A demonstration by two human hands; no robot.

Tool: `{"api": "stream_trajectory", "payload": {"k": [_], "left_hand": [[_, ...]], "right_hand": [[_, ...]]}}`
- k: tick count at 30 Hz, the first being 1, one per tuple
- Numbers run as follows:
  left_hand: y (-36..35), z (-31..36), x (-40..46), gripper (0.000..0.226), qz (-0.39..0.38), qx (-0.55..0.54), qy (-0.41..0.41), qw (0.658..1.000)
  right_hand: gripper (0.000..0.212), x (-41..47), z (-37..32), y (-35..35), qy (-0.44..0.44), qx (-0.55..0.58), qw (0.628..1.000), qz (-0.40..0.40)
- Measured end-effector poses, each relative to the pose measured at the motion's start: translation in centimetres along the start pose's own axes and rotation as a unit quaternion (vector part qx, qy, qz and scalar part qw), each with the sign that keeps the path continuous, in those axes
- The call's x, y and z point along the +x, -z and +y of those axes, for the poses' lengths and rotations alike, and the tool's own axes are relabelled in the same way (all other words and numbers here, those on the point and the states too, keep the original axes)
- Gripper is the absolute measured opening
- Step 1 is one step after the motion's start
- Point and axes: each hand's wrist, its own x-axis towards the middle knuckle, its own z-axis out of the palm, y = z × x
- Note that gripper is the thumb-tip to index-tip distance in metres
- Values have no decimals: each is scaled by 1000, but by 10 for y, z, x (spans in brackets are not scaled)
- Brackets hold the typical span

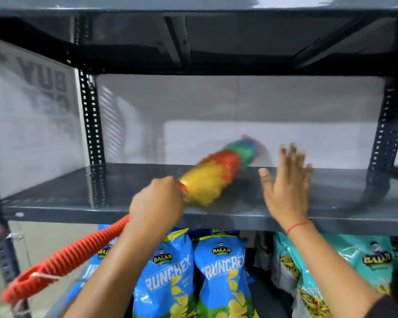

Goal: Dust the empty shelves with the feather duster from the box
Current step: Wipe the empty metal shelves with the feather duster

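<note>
A feather duster (218,171) with a yellow, red, green and blue head lies slanted on the dark grey metal shelf (78,191), its tip pointing to the back right and blurred. My left hand (157,201) is closed around its ridged red handle just behind the head; the handle's long tail sticks out down to the left. My right hand (287,184) is flat and spread, palm down, over the shelf just right of the duster head, holding nothing. The box is not in view.
Another grey shelf (193,10) runs overhead. Perforated black uprights (91,115) (386,125) stand at the shelf's back corners before a translucent back panel. Below the shelf stand blue snack bags (170,276) and teal snack bags (331,267).
</note>
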Motion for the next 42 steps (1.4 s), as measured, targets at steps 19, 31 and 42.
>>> {"api": "stream_trajectory", "payload": {"k": [19,31,42], "left_hand": [[6,-25,-11,26,8,40,89,995],[42,-51,-38,22,-55,43,127,989],[43,-83,-46,19,-29,101,151,983]], "right_hand": [[65,-18,-66,-32,133,39,988,-61],[69,-19,-68,-29,112,64,989,-67],[67,-26,-112,-44,150,85,979,-112]]}}
